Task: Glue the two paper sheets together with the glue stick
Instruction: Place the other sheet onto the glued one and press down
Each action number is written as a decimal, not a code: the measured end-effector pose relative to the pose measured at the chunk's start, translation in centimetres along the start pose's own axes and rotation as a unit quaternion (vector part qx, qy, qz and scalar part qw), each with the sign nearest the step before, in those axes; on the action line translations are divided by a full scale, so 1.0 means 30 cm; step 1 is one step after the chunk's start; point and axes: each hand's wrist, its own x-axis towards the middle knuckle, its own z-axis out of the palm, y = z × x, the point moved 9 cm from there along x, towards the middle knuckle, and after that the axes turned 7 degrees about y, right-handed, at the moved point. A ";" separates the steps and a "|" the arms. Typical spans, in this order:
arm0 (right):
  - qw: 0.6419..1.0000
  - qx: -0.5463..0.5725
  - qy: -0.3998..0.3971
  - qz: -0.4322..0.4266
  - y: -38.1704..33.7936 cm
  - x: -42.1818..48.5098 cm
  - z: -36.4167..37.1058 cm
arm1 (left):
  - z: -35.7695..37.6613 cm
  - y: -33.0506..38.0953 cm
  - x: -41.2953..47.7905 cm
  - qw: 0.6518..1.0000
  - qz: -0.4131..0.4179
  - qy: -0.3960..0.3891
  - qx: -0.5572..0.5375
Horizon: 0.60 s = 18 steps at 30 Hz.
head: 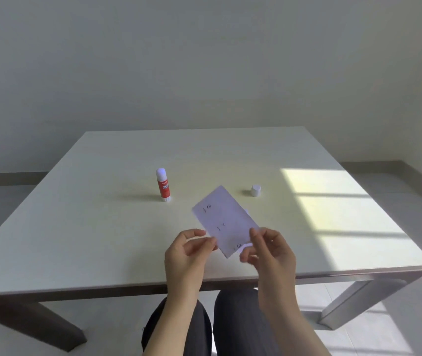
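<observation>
A small white paper sheet with a few printed marks is held tilted above the table's near half. A second sheet's edge peeks out behind its right side. My left hand pinches the sheet's lower left edge between thumb and fingers. My right hand pinches its lower right corner. The glue stick, red-labelled with its white glue tip exposed, stands upright on the table to the left, beyond my hands. Its white cap stands apart on the right.
The pale table has its front edge just before my wrists. A sunlit patch lies across its right side. My dark-trousered legs show under the front edge. A bare wall stands behind.
</observation>
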 end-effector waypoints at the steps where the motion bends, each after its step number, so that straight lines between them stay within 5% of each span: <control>1: 1.000 -0.008 -0.004 -0.004 -0.017 0.029 -0.004 | 0.005 0.014 0.014 1.000 0.011 -0.002 0.021; 8: 0.970 -0.213 -0.120 0.008 -0.059 0.195 0.020 | 0.091 0.078 0.119 0.984 0.048 -0.054 0.162; 18: 0.904 -0.417 -0.074 -0.064 -0.003 0.247 -0.053 | 0.125 -0.006 0.172 0.958 0.035 -0.069 0.278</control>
